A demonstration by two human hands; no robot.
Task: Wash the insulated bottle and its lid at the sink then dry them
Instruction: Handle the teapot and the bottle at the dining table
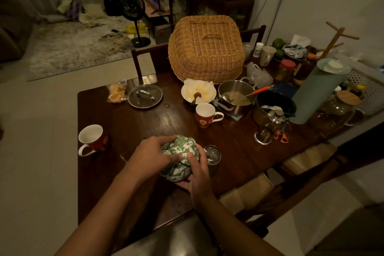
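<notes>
A: Head view first: where is the insulated bottle point(213, 157)?

B: On the tabletop point(145, 127), toward its near edge, just right of the green-and-white enamel pot point(182, 147). I take it to be the dark cylinder with the steel mouth. No sink is in sight, so washing is not yet begun.

A: Which way does it point?

B: It stands upright, long axis vertical, open mouth facing up toward the camera. Stood that way, anything left inside would not spill. Its lid I cannot pick out.

A: And the grips?

B: Neither is on the bottle. The left grip point(153, 156) is clenched over the pot's domed top, fingers spread across it. The right grip point(196, 172) grasps the pot from the right side, thumb on top, fingers tucked beneath.

A: Why both grips on one pot?

B: My guess is that one pins the top on while the other bears the weight, so the pot can be shifted in one piece. The pot crowds the bottle, so moving it aside would free a clean reach.

A: Do pot and bottle touch?

B: Cannot tell; the right grip covers the gap between them.
</notes>
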